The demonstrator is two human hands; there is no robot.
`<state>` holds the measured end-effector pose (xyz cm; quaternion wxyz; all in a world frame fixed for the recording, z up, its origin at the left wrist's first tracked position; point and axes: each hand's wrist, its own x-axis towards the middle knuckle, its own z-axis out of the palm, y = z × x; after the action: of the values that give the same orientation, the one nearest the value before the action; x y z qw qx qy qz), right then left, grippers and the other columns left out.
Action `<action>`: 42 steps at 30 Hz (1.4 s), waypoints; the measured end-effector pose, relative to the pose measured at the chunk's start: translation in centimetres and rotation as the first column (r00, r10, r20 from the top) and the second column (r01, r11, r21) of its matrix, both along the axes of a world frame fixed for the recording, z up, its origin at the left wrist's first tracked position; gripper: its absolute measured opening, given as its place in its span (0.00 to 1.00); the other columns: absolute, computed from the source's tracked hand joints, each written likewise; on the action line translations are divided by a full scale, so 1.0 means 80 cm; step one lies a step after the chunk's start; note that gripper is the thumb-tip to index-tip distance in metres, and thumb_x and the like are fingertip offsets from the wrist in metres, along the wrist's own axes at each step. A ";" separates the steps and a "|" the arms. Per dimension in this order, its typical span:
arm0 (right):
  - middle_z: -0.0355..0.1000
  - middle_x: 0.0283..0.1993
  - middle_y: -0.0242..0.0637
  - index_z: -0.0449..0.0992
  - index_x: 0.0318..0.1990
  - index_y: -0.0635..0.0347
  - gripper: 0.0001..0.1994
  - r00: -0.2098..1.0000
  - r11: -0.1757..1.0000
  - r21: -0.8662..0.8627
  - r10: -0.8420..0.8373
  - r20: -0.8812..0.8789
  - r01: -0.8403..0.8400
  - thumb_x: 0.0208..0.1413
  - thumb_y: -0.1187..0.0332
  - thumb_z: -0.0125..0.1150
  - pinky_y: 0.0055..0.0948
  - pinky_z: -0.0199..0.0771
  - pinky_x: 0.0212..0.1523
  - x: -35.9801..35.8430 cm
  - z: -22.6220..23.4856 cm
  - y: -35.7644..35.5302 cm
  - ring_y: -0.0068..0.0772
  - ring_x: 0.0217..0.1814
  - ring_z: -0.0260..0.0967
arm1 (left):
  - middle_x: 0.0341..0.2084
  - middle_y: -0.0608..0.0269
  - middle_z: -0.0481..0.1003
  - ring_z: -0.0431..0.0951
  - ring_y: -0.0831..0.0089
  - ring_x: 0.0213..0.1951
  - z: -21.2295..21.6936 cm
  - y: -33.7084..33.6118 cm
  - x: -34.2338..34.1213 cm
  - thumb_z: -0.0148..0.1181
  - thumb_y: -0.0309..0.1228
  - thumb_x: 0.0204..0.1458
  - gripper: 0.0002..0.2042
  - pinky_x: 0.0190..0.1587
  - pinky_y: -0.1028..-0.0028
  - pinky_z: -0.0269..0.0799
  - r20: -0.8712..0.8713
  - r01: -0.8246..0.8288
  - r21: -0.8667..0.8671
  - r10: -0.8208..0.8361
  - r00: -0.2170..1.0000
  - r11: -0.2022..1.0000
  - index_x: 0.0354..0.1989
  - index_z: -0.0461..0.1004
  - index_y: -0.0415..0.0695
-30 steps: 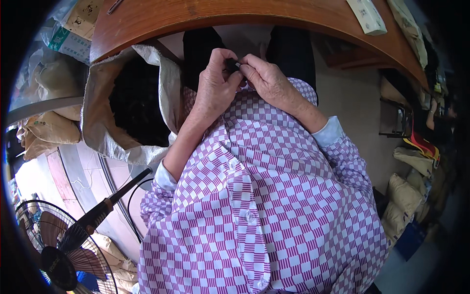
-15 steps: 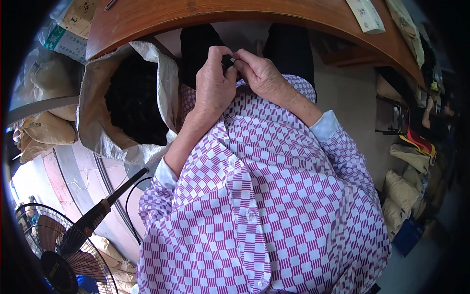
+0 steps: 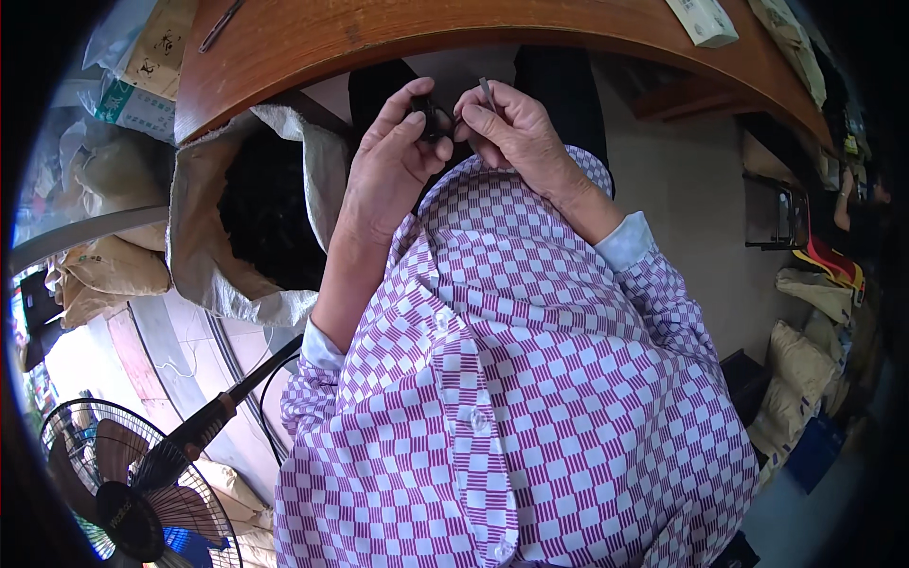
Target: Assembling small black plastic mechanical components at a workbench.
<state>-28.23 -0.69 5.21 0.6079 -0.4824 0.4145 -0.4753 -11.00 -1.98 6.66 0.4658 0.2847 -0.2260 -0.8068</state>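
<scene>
My left hand (image 3: 386,175) pinches a small glossy black part (image 3: 433,119) between thumb and fingers, above my lap. Close beside it, my right hand (image 3: 523,142) is closed on a thin, flat, grey metal strip (image 3: 486,92), whose upper end sticks up past the fingers. Its lower end is hidden in the grip, so I cannot tell what kind of tool it is. Left of my left forearm stands a white woven sack (image 3: 327,175) with its mouth wide apart. Dark pieces (image 3: 270,213) fill it, too dark to make out singly.
A brown wooden table (image 3: 398,24) curves across the front, bearing a pen-like item (image 3: 220,26) and a white box (image 3: 703,21). A black floor fan (image 3: 133,511) stands at lower left. Filled paper sacks (image 3: 791,379) lie at right, and another person (image 3: 860,208) is at the far right.
My hands have moved slightly apart. The left hand has turned and its fingers have spread more, showing the black part. The grey strip now shows upright in my right hand.
</scene>
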 end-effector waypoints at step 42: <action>0.57 0.20 0.20 0.65 0.52 0.55 0.10 0.987 0.955 0.260 0.117 0.110 -0.142 0.66 0.67 0.41 0.13 0.47 0.15 0.066 0.028 -0.020 0.09 0.17 0.49 | 0.37 0.49 0.76 0.78 0.70 0.34 -0.012 0.003 0.016 0.50 0.18 0.54 0.17 0.37 0.75 0.73 0.616 0.114 -0.749 0.622 0.483 0.653 0.53 0.69 0.41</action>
<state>-22.92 -2.32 7.47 0.7160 -0.3992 0.4134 -0.3964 -9.74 -1.76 5.66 0.4924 0.4666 -0.6603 -0.3222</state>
